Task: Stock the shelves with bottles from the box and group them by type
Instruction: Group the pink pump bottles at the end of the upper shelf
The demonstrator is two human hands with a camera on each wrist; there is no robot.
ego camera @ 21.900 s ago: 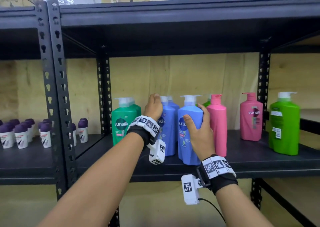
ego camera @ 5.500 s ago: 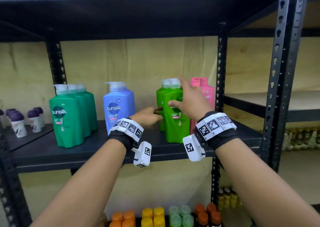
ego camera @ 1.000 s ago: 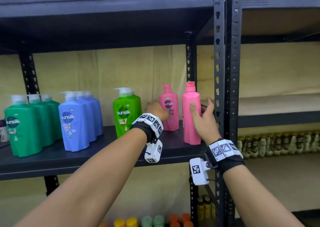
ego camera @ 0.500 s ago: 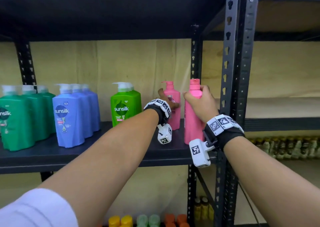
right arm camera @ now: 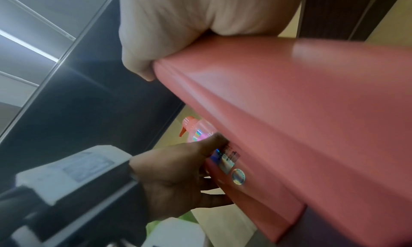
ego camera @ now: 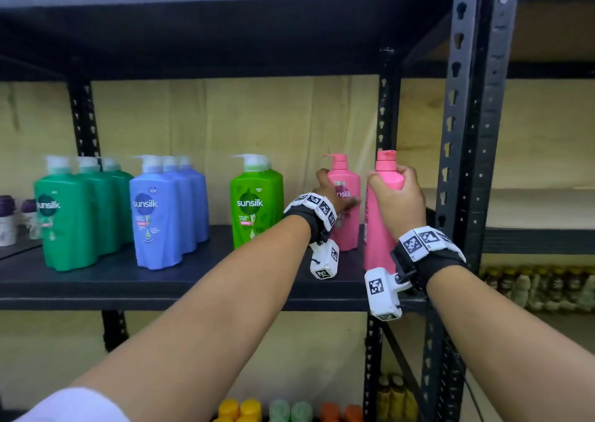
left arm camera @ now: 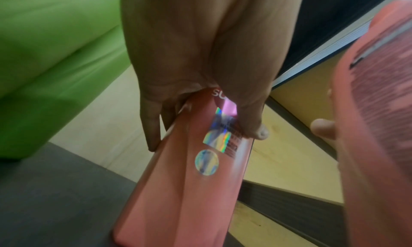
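Left hand: the left hand [ego camera: 331, 193] wraps its fingers [left arm camera: 153, 127] round the far pink plastic pump bottle with a Sunsilk label [ego camera: 346, 215], thumb on the label face.
Far pink bottle: stands upright on the black metal shelf board [ego camera: 193, 280], towards the back, just right of the light green bottles.
Right hand: the right hand [ego camera: 397, 202] grasps the near pink plastic pump bottle [ego camera: 376, 235] round its shoulder, below the pump.
Near pink bottle: upright at the right end of the shelf, nearer the front edge than the other pink one and just beside it; whether its base touches the board, I cannot tell.
Light green group: bright green Sunsilk pump bottles [ego camera: 256, 202], in a row front to back, left of the pink pair.
Blue group: blue Sunsilk pump bottles [ego camera: 161, 212], in a row, further left.
Dark green group: dark green Sunsilk pump bottles [ego camera: 69, 215], in a row, near the left end.
Upright: a black perforated steel post [ego camera: 463, 132] just right of the right hand.
Below: small coloured caps [ego camera: 289, 410] on a lower level.
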